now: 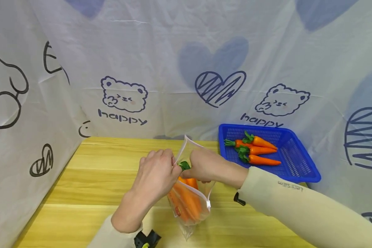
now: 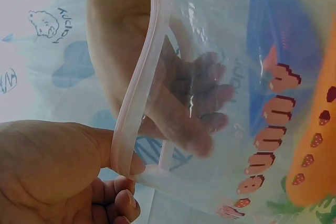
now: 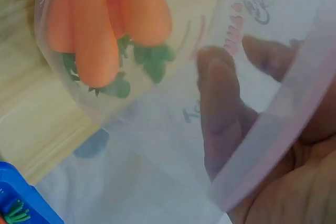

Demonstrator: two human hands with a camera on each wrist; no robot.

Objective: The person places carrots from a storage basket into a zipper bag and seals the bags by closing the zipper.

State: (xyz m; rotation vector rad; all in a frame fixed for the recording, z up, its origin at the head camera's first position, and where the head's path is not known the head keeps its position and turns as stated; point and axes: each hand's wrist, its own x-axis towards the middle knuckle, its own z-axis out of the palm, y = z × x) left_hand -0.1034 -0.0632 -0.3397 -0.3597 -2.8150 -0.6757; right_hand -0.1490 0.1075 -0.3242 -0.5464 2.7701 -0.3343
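Note:
A clear zip bag [image 1: 201, 217] with pink printing stands above the table, its mouth spread apart and a white slider [image 1: 208, 204] at one side. Inside it, several orange carrots [image 1: 192, 201] with green tops lie together, seen also through the film in the right wrist view [image 3: 95, 40]. My left hand [image 1: 157, 172] pinches the bag's rim between thumb and fingers, which the left wrist view shows closely. Through the mouth reaches my right hand [image 1: 208, 164]. Its fingers [image 3: 220, 98] are loosely extended within the bag, holding nothing, apart from the carrots.
A blue plastic basket [image 1: 300, 165] stands at the back right of the wooden table [image 1: 105, 175], with several more carrots [image 1: 263, 150] in it. White printed cloth [image 1: 167, 69] hangs behind and along the left side.

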